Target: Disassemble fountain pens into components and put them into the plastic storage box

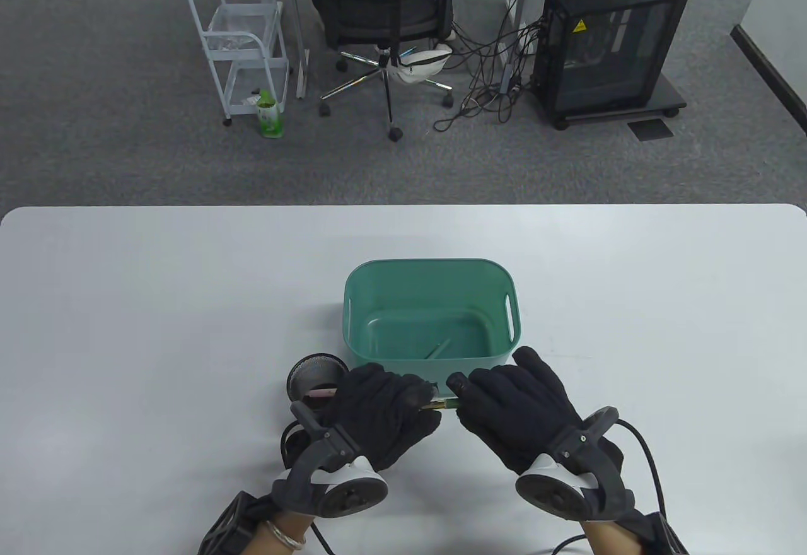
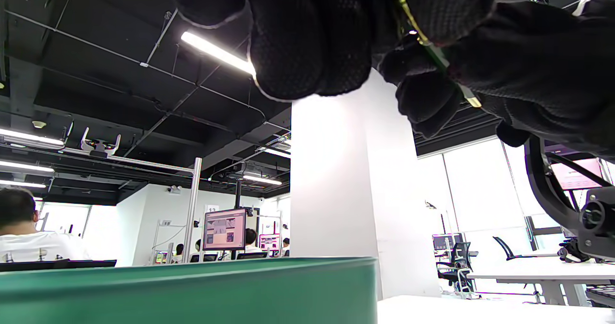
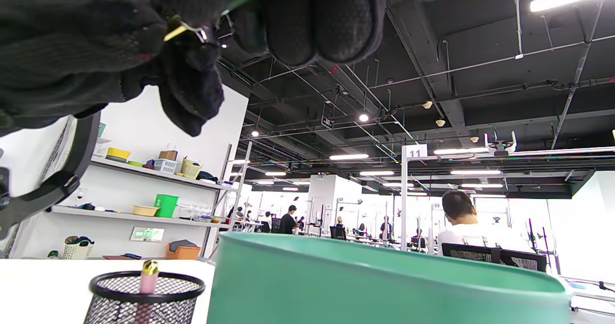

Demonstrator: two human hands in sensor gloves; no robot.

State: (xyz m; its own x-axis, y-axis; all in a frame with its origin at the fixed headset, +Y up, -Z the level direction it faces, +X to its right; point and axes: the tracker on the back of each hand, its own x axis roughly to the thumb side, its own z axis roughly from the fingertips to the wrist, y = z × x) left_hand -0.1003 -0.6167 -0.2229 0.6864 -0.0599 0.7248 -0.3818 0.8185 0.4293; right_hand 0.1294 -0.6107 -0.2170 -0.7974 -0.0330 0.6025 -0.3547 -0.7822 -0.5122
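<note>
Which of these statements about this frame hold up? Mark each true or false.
1. Both hands hold one green pen between them. True.
2. The green storage box is empty. False: a green pen part lies inside.
3. A pink pen stands in the black mesh cup. True.
4. The mesh cup sits right of the box. False: left, by its near corner.
5. The left hand rests flat on the table. False: it grips the pen.
</note>
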